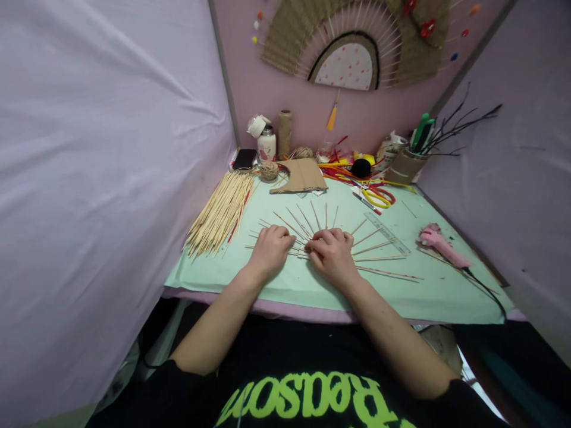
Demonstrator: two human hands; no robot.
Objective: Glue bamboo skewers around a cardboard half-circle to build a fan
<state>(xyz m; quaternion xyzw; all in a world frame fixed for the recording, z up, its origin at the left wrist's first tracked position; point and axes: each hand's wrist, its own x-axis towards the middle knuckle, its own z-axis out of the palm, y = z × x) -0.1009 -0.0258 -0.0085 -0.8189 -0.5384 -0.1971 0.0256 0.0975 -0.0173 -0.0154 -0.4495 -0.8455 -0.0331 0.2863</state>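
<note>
Thin wooden sticks (375, 246) lie spread like a fan on the pale green table cover (285, 291). My left hand (271, 248) rests on the fan's left side, its fingers closed round the inner end of a stick. Over the middle, where the sticks meet, my right hand (331, 249) is closed, with thumb and fingertips pinching at the stick ends. Both hands nearly touch. The joining piece beneath my right hand is mostly hidden; a small light edge shows at its left.
Left lies a large bundle of sticks (220, 214). Behind are cut cardboard (301, 176), a twine ball (269, 171), a bottle (266, 145) and yellow-handled scissors (377, 197). A clear ruler (388, 233) and a pink glue gun (444, 246) with a cord lie right.
</note>
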